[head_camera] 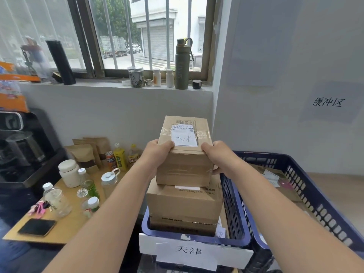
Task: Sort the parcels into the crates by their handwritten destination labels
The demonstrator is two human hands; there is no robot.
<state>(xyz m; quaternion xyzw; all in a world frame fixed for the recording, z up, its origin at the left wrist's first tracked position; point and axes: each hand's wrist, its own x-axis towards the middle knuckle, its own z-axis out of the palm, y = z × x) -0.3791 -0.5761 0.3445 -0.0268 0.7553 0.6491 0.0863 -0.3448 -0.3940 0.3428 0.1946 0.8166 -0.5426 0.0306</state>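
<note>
Fingers of both hands, left hand (pixel 157 154) and right hand (pixel 216 156), grip parcel (pixel 183 166) edges above crate (pixel 195 238).

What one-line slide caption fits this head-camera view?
Both hands, left and right, set a 天津-labelled parcel atop a box in the blue 天津 crate.

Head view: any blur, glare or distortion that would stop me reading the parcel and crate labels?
Head view: the handwritten label on the held parcel and the crate sign read sharply; daylight from the window is soft, tape glare slight; wide-angle bending curves the edges, and the left sill clutter looks blurred.
</note>
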